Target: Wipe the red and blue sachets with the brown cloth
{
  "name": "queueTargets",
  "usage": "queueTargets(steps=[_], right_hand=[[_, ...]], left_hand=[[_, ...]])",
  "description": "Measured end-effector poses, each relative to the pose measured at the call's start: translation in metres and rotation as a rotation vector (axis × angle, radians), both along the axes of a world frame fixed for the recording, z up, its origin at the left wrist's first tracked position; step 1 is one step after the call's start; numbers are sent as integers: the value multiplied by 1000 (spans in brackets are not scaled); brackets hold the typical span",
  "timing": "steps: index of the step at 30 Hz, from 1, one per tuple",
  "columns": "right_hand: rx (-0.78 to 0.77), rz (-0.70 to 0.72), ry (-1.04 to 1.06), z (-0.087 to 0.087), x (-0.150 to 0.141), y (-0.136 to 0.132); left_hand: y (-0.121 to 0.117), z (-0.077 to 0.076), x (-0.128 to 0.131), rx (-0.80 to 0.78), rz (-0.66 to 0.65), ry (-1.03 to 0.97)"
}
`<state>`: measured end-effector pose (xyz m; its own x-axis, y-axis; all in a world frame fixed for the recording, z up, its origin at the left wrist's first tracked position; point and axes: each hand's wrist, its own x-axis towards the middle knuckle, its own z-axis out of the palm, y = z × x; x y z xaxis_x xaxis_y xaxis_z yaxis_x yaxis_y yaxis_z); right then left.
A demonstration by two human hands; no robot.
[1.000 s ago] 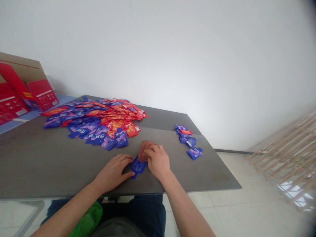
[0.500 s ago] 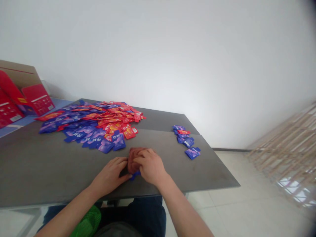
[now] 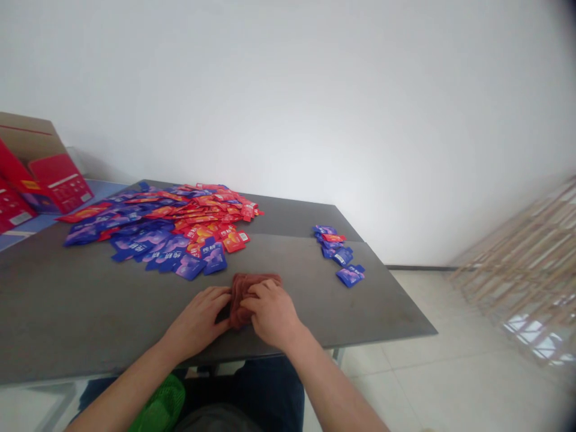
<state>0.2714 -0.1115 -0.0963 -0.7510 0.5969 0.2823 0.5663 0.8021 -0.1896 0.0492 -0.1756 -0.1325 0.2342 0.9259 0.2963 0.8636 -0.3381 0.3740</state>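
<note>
A folded reddish-brown cloth (image 3: 254,297) lies on the dark grey tabletop (image 3: 81,312), held between my hands. My right hand (image 3: 271,315) rests on top of it with the fingers curled over. My left hand (image 3: 197,321) grips its left side. Beyond them spreads a large pile of red and blue sachets (image 3: 162,225). A smaller scattered line of mostly blue sachets (image 3: 337,253) lies to the right. No sachet shows under the cloth or my hands.
An open red-and-brown cardboard box (image 3: 47,171) stands beyond the table's far left corner. A wooden slatted rack (image 3: 517,264) leans at the right, above a tiled floor. Green mesh (image 3: 157,408) lies on my lap below the table's near edge.
The blue sachet under my hands has gone from sight. The cloth now covers that spot, and it and my hands have shifted slightly left and toward me.
</note>
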Motion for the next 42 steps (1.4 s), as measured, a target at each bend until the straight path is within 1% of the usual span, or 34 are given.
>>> queueTargets(steps=[1,2,4,5,6,8,11,14,15,18,19,20,21,24,25,26,29,31,33,34,36,37,38,39,40,42], right_hand=[[-16,-42,-9,-2,3,2],[-30,-123,-12,-4,7,9],[-51,-313,-2,-3,19,31],[-57,-382,7,-2,25,43],[-62,-424,17,-1,31,53],[-73,-451,27,-1,39,64],[-92,-447,19,-5,41,57],[-107,-381,-13,-5,36,42],[-119,-324,-28,-3,35,38],[-167,-71,-53,10,33,35],[-174,-23,-47,14,33,37],[-167,-34,-33,18,34,40],[-146,-106,-14,20,35,45],[-63,-434,20,18,39,65],[-49,-501,19,16,41,71],[-47,-532,13,12,42,76],[-51,-513,-16,4,42,78],[-44,-485,-31,2,36,66],[-8,-445,-28,2,24,47],[26,-402,-26,2,17,36],[93,-256,-48,1,1,20],[112,-177,-72,0,-5,16],[112,-128,-98,-1,-10,16],[93,-121,-120,-2,-12,19],[70,-152,-130,-3,-12,25],[35,-267,-118,-4,-6,41]], left_hand=[[1,-1,-1,1,6,6],[1,-3,-2,0,15,13],[2,-5,-4,-9,24,24],[2,-6,-5,-17,24,26],[2,-6,-6,-24,22,27],[1,-6,-6,-33,20,31],[1,-3,-5,-41,31,55],[2,0,-5,-48,41,67],[2,0,-5,-49,39,67],[3,0,-5,-49,38,70],[2,0,-5,-47,38,71],[2,0,-5,-45,38,74],[2,0,-5,-43,38,76],[2,1,-4,-50,37,80],[2,1,-4,-56,40,80],[2,1,-4,-63,44,79],[2,0,-5,-73,50,71],[2,-1,-6,-67,47,68],[3,-3,-6,-53,43,64],[3,-4,-7,-45,39,63],[3,-6,-8,-27,32,63],[4,-7,-8,-20,29,65],[4,-7,-9,-17,28,68],[4,-8,-9,-16,28,70],[4,-8,-9,-19,29,70],[4,-7,-9,-27,31,67]])
